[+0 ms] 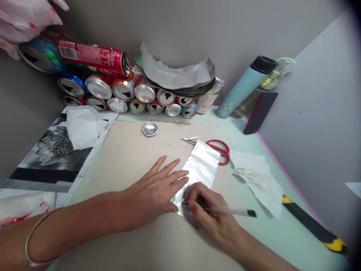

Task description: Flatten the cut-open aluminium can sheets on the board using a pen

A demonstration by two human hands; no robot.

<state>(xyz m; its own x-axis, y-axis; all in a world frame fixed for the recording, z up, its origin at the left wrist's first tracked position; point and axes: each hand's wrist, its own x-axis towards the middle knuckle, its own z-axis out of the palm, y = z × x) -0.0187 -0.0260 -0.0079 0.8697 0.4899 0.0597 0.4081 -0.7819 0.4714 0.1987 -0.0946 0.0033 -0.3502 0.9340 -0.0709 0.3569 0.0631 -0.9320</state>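
Observation:
A strip of silvery aluminium sheet (203,160) lies slantwise on the beige board (126,150). With fingers spread, my left hand (160,184) rests flat, its fingertips and thumb on the left edge of the sheet's near end. My right hand (210,207) is closed around a clear-barrelled pen (237,211) with a black end. The pen's tip touches the sheet or is very close to it, beside my left thumb. Red-handled scissors (225,158) lie partly under the sheet's far end. A cut-out can bottom (149,129) sits farther back on the board.
Stacked drink cans (123,90) line the back wall, with curved cut metal sheets (177,73) on top. At right are a blue bottle (245,88), a dark phone-like slab (261,113), crumpled tissue (258,177) and a black-yellow cutter (313,224). Another tissue (83,126) covers a printed picture (53,150).

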